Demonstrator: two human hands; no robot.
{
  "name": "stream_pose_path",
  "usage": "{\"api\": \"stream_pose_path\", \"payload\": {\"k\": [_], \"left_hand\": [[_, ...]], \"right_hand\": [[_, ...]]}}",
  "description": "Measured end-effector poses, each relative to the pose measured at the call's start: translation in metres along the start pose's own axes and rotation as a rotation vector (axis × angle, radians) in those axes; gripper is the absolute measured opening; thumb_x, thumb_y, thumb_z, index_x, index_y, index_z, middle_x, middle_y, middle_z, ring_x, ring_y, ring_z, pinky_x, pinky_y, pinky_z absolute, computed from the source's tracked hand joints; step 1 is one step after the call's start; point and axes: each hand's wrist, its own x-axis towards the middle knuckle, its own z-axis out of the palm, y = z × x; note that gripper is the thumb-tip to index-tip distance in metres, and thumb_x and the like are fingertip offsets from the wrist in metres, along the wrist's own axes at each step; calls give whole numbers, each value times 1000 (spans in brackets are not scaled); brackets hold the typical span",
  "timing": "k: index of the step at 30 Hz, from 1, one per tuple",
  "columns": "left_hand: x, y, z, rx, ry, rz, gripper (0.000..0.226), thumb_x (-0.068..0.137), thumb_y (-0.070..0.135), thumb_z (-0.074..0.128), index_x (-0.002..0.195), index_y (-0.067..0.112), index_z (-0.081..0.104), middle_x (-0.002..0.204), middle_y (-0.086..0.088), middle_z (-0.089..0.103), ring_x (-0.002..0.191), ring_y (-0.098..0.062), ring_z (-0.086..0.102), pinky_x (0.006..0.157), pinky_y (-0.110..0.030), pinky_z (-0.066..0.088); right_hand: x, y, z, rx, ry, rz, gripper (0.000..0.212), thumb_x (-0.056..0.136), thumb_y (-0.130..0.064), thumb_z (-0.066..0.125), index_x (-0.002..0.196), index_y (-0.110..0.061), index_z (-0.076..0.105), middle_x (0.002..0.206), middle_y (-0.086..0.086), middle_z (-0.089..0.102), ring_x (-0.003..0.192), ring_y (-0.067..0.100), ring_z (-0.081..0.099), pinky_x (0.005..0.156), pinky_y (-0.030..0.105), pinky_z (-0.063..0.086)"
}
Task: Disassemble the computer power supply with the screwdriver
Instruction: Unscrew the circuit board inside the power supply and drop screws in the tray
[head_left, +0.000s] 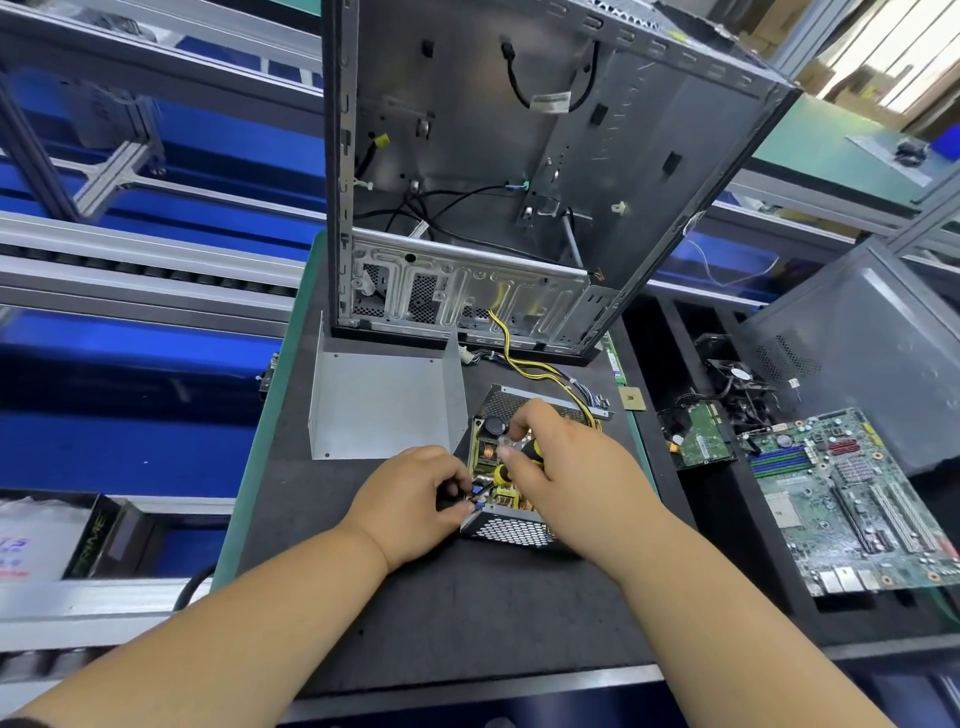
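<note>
- We see the empty computer case (519, 171) standing upright at twelve o'clock on the dark work mat (467, 613), its open side facing us, with black cables hanging inside it.
- At three o'clock, off the mat, a grey case panel (857, 353) leans above a green motherboard (852, 499), with a smaller green board (701, 436) and a black fan (737, 374) just beside them.
- The bent grey metal cover (384, 400) lies at eleven o'clock from our hands, just in front of the case.
- The power supply (511, 530) sits in the middle of the mat with its top off, so the coils and capacitors show; its perforated wall faces us, and yellow and black wires (540, 371) run from it toward the case at twelve o'clock.
- Our right hand (561, 467) is curled round the black and yellow screwdriver (501, 473), with the handle mostly hidden in the palm and the tool slanting down toward seven o'clock into the supply.
- Our left hand (410, 493) rests at the supply's nine o'clock edge, its fingertips pinching something small and dark by the blue part there; we cannot tell what it is.
</note>
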Motion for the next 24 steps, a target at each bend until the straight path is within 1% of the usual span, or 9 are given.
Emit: {"api": "stream_pose_path", "payload": {"k": [2, 5, 7, 10, 12, 13, 16, 19, 24], "left_hand": [[-1, 0, -1, 7, -4, 4, 20, 74, 31, 71, 80, 40, 54, 79, 17, 54, 80, -1, 51, 72, -22, 45], [-2, 2, -2, 14, -20, 9, 13, 70, 47, 58, 80, 42, 52, 81, 18, 54, 81, -1, 51, 72, -21, 45], [-2, 2, -1, 22, -25, 21, 16, 68, 52, 52, 81, 42, 51, 81, 18, 54, 80, -1, 51, 73, -22, 46], [-1, 1, -2, 33, -25, 23, 17, 68, 52, 51, 81, 42, 51, 81, 17, 54, 81, -3, 51, 73, -23, 46], [-1, 0, -2, 42, -27, 26, 18, 68, 52, 50, 82, 41, 51, 81, 17, 54, 81, -3, 50, 73, -23, 45], [-1, 0, -2, 48, -26, 27, 19, 68, 52, 50, 82, 40, 53, 81, 17, 53, 80, -3, 49, 73, -22, 44], [-1, 1, -3, 56, -20, 36, 24, 69, 52, 49, 84, 34, 57, 81, 16, 53, 79, -4, 49, 72, -23, 44], [-1, 2, -3, 50, -27, 44, 27, 69, 51, 48, 85, 32, 58, 82, 15, 55, 80, -7, 50, 74, -27, 47], [-1, 3, -5, 53, -44, 41, 29, 69, 53, 48, 86, 31, 58, 83, 15, 54, 80, -7, 50, 75, -27, 46]], "right_hand": [[0, 0, 0, -24, 3, 13, 25, 99, -48, 47, 110, -26, 47, 88, -4, 66, 79, 21, 58, 63, 34, 41], [0, -1, 1, 33, 12, 21, 20, 98, -40, 54, 110, -26, 48, 89, -6, 65, 75, 17, 52, 60, 33, 33], [-1, -2, 1, 77, 15, 26, 18, 94, -32, 59, 109, -26, 49, 90, -8, 63, 79, 14, 51, 61, 31, 29], [-1, -2, 1, 94, 20, -8, 22, 86, -19, 60, 106, -23, 52, 101, -7, 59, 93, 14, 47, 65, 27, 26], [-2, -3, 0, 66, 24, -21, 23, 85, -21, 60, 107, -24, 51, 102, -8, 58, 96, 15, 47, 67, 29, 28], [-2, -3, 0, 45, 31, -24, 22, 87, -27, 60, 106, -25, 51, 98, -8, 59, 94, 17, 49, 68, 32, 32], [-2, -3, -1, 18, 43, -19, 24, 93, -46, 57, 104, -26, 49, 81, -7, 60, 79, 18, 53, 62, 34, 36], [0, -3, -2, 38, 30, -7, 18, 94, -38, 58, 104, -25, 50, 81, -8, 57, 74, 16, 48, 61, 34, 28], [-1, -3, -5, 67, 12, -16, 16, 88, -25, 63, 100, -26, 52, 91, -11, 55, 82, 13, 46, 61, 27, 27]]}}
